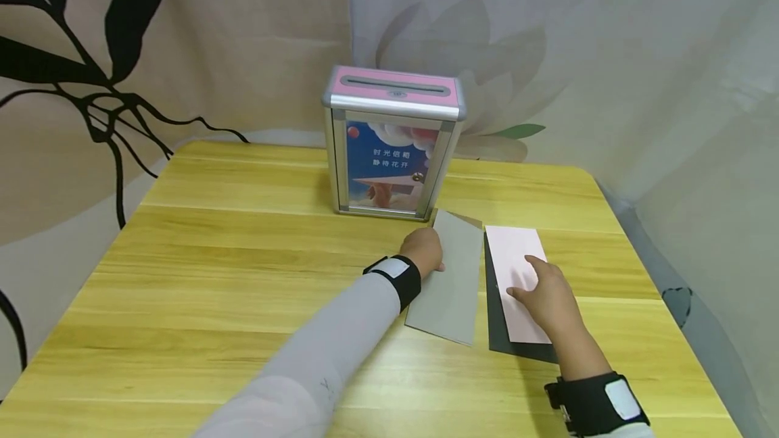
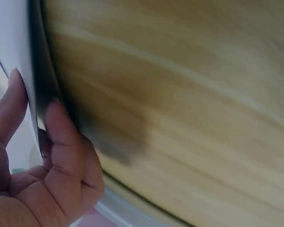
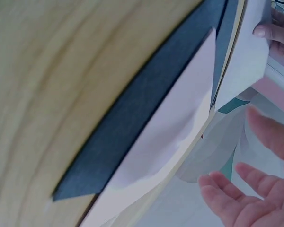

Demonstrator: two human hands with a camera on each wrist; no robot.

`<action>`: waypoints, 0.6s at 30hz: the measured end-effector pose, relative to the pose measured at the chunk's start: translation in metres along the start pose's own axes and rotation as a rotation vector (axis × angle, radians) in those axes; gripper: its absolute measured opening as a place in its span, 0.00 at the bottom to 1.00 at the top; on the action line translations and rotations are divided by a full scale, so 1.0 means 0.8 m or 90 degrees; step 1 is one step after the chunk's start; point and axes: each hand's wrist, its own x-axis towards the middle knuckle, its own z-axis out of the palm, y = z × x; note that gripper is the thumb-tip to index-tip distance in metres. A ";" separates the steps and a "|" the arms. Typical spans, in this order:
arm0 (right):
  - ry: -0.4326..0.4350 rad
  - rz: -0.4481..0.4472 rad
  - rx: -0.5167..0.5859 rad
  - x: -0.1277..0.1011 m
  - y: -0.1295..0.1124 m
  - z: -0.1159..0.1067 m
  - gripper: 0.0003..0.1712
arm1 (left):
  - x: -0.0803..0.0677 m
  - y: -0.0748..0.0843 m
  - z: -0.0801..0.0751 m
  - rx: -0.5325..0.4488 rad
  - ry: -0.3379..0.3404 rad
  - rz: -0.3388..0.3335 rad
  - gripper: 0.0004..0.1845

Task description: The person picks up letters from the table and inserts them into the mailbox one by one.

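My left hand [image 1: 426,250] pinches the left edge of a grey envelope [image 1: 453,282], which lies slanted on the table in front of the box. In the left wrist view the thumb and fingers [image 2: 61,127] clamp the envelope's edge [image 2: 34,71], lifting it slightly. My right hand [image 1: 535,282] rests with straight fingers on a pale pink envelope [image 1: 517,249], which lies on top of a dark envelope [image 1: 494,320]. The right wrist view shows the open hand [image 3: 236,189] beside the pink envelope [image 3: 175,123] and the dark envelope [image 3: 132,118].
A metal letter box [image 1: 392,147] with a pink top and a slot stands at the back middle of the yellow wooden table [image 1: 243,255]. Printed cloth hangs behind and to the right of the table.
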 end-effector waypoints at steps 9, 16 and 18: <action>-0.009 -0.025 0.032 -0.005 -0.008 0.000 0.44 | -0.031 -0.033 -0.037 -0.126 0.036 0.113 0.15; -0.018 -0.093 0.059 -0.004 -0.036 -0.013 0.47 | -0.078 -0.053 -0.088 -0.234 0.123 0.222 0.23; -0.020 -0.130 0.086 -0.004 -0.049 -0.017 0.45 | -0.091 -0.059 -0.104 -0.245 0.157 0.238 0.24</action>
